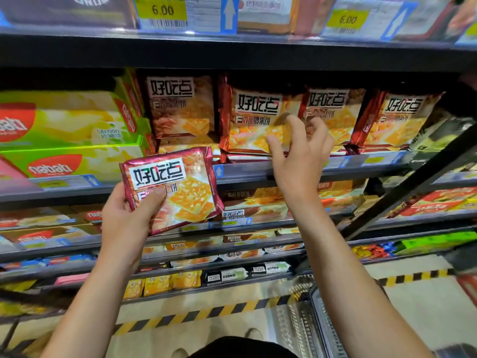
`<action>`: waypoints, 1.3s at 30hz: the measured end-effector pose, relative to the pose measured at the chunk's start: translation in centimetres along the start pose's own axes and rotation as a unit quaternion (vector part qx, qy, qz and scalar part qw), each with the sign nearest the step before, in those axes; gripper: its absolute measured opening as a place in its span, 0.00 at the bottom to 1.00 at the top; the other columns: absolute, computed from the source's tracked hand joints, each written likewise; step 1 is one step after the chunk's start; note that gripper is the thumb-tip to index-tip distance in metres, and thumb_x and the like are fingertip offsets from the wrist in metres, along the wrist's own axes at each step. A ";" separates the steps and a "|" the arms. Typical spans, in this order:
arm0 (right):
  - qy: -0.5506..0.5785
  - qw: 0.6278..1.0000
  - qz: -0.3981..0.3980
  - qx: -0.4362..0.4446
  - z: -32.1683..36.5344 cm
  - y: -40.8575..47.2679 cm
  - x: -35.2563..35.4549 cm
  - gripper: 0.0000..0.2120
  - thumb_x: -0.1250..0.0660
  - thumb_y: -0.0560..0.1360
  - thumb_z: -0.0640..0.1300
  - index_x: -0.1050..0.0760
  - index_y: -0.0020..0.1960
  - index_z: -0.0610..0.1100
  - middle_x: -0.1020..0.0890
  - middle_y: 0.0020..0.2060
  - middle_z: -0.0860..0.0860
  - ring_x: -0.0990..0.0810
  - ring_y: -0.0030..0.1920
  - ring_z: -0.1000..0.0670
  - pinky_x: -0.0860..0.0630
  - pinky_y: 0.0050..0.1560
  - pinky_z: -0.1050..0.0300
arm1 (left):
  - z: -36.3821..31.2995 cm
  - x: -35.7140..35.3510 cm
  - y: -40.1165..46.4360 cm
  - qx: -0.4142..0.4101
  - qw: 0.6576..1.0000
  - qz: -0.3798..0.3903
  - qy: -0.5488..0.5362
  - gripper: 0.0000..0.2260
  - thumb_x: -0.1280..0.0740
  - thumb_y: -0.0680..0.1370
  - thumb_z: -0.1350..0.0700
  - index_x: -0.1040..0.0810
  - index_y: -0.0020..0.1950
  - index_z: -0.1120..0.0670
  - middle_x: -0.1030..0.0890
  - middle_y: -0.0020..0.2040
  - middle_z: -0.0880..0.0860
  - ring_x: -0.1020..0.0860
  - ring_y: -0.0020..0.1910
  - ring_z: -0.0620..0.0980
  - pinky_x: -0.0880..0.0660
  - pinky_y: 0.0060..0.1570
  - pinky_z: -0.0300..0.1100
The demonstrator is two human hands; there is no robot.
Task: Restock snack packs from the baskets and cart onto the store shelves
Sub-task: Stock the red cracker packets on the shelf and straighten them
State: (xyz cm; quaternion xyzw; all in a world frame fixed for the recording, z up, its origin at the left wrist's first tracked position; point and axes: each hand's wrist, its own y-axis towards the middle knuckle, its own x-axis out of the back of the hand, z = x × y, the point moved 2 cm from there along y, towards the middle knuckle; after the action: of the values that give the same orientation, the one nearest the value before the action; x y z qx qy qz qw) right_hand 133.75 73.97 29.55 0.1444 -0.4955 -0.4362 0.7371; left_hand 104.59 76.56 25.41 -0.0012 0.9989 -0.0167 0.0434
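Your left hand (126,215) grips a biscuit pack (171,188) by its lower left corner, face toward you, below and left of the shelf row. Farther in, your right hand (300,153) rests spread-fingered on the shelved red pack (254,120), nearer that slot.

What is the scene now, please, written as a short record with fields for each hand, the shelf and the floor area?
left hand: left hand grips a pink cracker pack by its lower left corner, held in front of the shelves
right hand: right hand, fingers spread, reaches to the red cracker pack standing on the shelf
shelf: shelf edge carries a row of similar packs; green wafer boxes to the left
price tags: yellow tag reads 6.00
floor area: metal cart at lower right; yellow-black floor tape
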 end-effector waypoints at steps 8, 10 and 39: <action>-0.002 0.997 0.062 0.048 -0.3 0.2 -1.5 0.31 0.33 0.78 0.64 0.30 0.68 0.40 0.28 0.64 0.40 0.32 0.68 0.35 0.31 0.68 0.34 | -0.4 -0.2 0.1 0.008 1.000 0.015 0.005 0.14 0.26 0.77 0.59 0.20 0.62 0.49 0.13 0.53 0.48 0.15 0.53 0.49 0.20 0.54 0.49; -0.001 0.997 0.059 0.049 0.0 0.4 -1.6 0.37 0.31 0.75 0.69 0.30 0.66 0.39 0.27 0.59 0.42 0.31 0.65 0.35 0.30 0.66 0.34 | -0.6 -0.4 0.2 0.005 1.000 0.022 0.009 0.14 0.26 0.77 0.59 0.20 0.62 0.50 0.13 0.53 0.49 0.15 0.53 0.49 0.20 0.53 0.48; 0.015 0.995 0.015 0.096 -0.3 -0.8 -2.0 0.31 0.29 0.78 0.61 0.30 0.71 0.41 0.30 0.72 0.37 0.38 0.75 0.34 0.38 0.74 0.37 | -3.7 -2.1 0.2 -0.087 0.996 -0.024 -0.004 0.13 0.26 0.77 0.60 0.22 0.57 0.45 0.14 0.52 0.43 0.15 0.53 0.45 0.18 0.50 0.41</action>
State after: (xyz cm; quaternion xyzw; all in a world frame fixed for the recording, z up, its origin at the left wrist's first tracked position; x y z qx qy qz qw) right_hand 133.30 75.04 27.66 0.2136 -0.5260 -0.3737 0.7335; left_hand 106.34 76.85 29.27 -0.0293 0.9960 0.0696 0.0471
